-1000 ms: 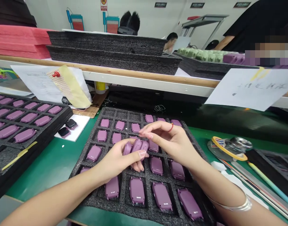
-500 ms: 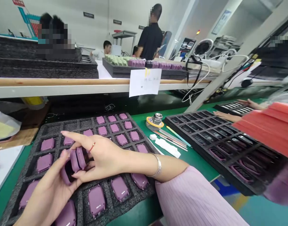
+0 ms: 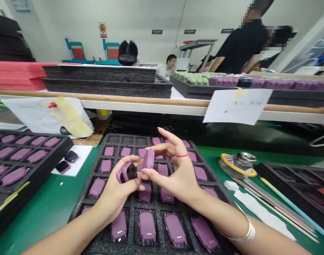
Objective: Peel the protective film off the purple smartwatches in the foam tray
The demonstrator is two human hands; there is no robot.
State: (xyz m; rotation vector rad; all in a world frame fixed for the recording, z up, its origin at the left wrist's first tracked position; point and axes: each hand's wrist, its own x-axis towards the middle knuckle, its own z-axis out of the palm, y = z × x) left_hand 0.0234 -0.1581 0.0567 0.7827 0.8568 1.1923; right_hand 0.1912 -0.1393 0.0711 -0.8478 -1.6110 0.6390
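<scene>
Purple smartwatch bodies with dark glossy faces are in both hands, above a black foam tray (image 3: 114, 140). My left hand (image 3: 115, 187) is closed around a watch body (image 3: 122, 175) whose dark face shows; it may hold more than one, but the fingers hide part. Between thumb and fingertips, my right hand (image 3: 181, 173) pinches another watch body (image 3: 149, 158), side-on and close to the left fingertips. Beneath the hands, more watch bodies (image 3: 147, 226) lie back up in the tray's compartments. Several compartments at the far left show bare foam.
At left stands another tray (image 3: 45, 170) of purple watches, beside two dark-faced watches (image 3: 68, 161) on white paper. A glass bottle (image 3: 241, 163), sticks (image 3: 278, 202) and white wipes (image 3: 260, 209) lie at right. A shelf edge (image 3: 151, 106) crosses behind; people are beyond it.
My view has turned left, bringing the left tray into sight. The hands, earlier pressed together around the watches, have drawn slightly apart, with one watch now separate in the right fingers.
</scene>
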